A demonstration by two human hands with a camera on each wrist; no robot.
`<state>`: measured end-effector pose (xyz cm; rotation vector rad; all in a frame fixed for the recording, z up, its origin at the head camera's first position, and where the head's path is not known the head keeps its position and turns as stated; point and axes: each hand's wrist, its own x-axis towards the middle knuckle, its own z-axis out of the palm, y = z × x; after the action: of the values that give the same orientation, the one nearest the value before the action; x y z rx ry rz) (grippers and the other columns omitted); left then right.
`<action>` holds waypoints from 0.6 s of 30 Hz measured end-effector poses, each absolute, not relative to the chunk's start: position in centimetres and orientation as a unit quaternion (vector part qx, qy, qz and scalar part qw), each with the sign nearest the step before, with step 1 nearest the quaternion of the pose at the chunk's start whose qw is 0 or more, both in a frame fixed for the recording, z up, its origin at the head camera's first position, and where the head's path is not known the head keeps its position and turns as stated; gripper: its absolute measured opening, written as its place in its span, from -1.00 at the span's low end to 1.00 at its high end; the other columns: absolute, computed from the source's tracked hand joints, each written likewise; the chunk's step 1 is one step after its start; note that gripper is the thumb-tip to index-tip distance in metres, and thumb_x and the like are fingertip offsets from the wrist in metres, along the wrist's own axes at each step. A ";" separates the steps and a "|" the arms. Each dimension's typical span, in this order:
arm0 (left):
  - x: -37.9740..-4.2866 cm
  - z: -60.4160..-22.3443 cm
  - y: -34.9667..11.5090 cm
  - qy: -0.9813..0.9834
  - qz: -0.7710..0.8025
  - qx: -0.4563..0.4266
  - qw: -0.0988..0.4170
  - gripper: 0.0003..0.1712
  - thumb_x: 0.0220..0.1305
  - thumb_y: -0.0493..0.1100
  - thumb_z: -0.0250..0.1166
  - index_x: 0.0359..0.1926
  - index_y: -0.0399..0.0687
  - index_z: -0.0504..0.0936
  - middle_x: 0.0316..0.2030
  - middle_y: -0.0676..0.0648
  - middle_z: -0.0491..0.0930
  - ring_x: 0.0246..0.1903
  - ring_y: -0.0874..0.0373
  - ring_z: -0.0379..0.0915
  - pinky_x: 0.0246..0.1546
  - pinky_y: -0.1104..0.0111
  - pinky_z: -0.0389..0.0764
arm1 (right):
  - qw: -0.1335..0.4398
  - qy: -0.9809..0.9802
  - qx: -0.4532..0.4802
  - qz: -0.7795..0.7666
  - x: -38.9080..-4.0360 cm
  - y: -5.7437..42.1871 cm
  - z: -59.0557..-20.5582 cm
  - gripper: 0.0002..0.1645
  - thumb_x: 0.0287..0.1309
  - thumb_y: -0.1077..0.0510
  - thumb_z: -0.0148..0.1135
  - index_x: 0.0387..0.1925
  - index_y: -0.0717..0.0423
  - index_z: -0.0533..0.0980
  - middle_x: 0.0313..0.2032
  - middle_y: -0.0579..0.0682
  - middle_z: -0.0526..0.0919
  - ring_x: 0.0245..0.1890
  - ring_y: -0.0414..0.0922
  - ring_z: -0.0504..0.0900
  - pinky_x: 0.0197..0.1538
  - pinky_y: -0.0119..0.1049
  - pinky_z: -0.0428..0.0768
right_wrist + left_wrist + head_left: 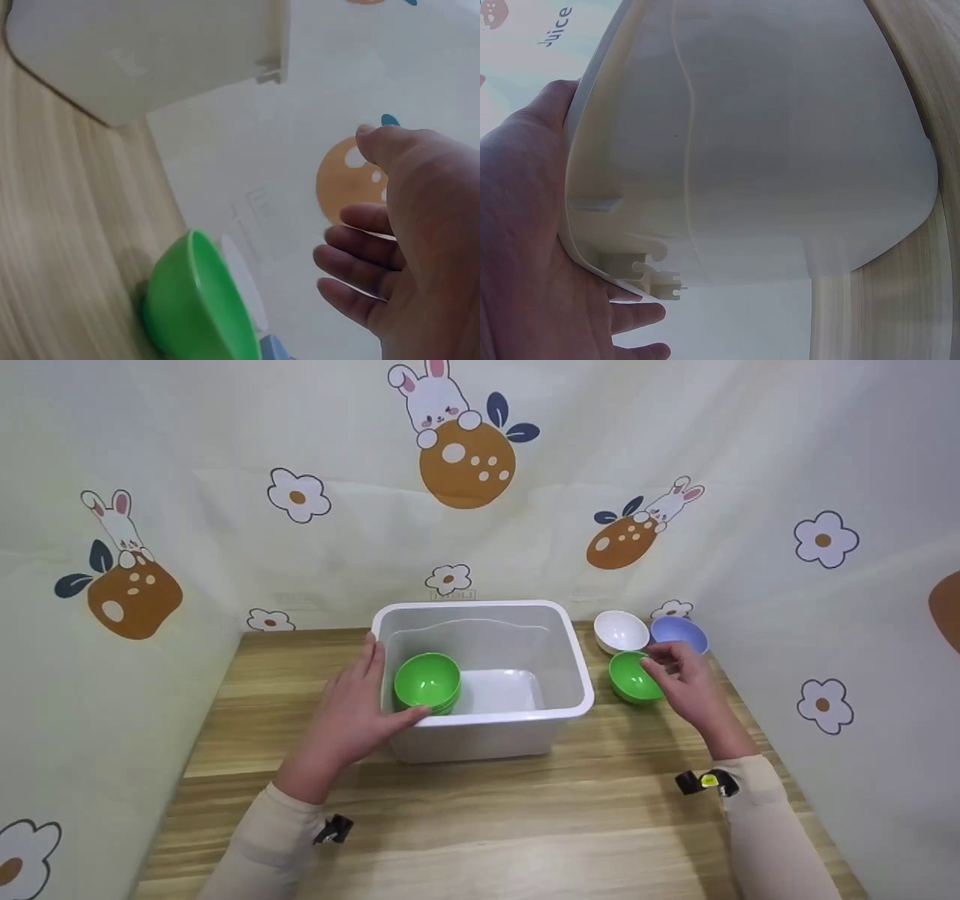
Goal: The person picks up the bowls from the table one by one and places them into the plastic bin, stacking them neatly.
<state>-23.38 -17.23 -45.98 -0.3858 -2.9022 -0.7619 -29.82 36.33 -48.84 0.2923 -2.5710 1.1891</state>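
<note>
At the near left corner of a white plastic bin (480,739), my left hand (349,709) rests on the rim. Its thumb lies along the front edge and its fingers extend along the left side, fairly straight in the left wrist view. Inside the bin, on the left, stands a stack of green bowls (427,679). My right hand (688,690) hovers beside and just over a single green bowl (630,679) right of the bin. In the right wrist view, the fingers of this hand are loosely bent with nothing between them, apart from the green bowl (191,300).
Behind the single green bowl stand a white bowl (621,630) and a blue bowl (679,634), close to the back wall. A printed cloth (360,555) hangs around the wooden table (480,825) at the back and both sides.
</note>
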 end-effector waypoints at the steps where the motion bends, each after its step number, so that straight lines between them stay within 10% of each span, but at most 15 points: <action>1: -23.4 -46.0 -17.2 -0.957 -0.252 -0.128 0.060 0.54 0.25 0.63 0.39 0.76 -0.35 -0.06 0.77 -0.32 -0.18 0.63 -0.47 0.05 0.58 -0.36 0.14 | 0.152 -0.894 0.098 0.410 -29.8 36.5 -49.2 -0.55 0.56 0.13 0.39 0.22 0.41 0.59 0.08 0.30 0.73 -0.02 -0.03 0.66 0.04 -0.36 0.57; 9: -23.3 -46.1 -17.2 -0.959 -0.251 -0.124 0.055 0.54 0.25 0.63 0.39 0.76 -0.34 -0.07 0.77 -0.31 -0.20 0.63 -0.48 0.05 0.59 -0.37 0.09 | 0.158 -0.897 0.076 0.405 -29.8 37.2 -51.8 -0.44 0.51 0.09 0.44 0.26 0.45 0.53 0.18 0.39 0.53 0.21 0.36 0.56 0.23 0.31 0.55; 18: -23.4 -46.0 -17.2 -0.960 -0.247 -0.121 0.052 0.54 0.25 0.64 0.38 0.77 -0.33 -0.07 0.78 -0.30 -0.20 0.62 -0.49 0.07 0.59 -0.38 0.10 | 0.175 -0.912 0.053 0.368 -30.4 37.3 -53.5 -0.13 0.35 -0.09 0.59 0.35 0.45 0.46 0.30 0.43 0.40 0.38 0.39 0.39 0.45 0.37 0.36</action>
<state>-23.40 -17.16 -46.02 -0.3670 -2.9195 -0.7517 -30.44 37.25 -53.50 0.1500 -2.5829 1.0414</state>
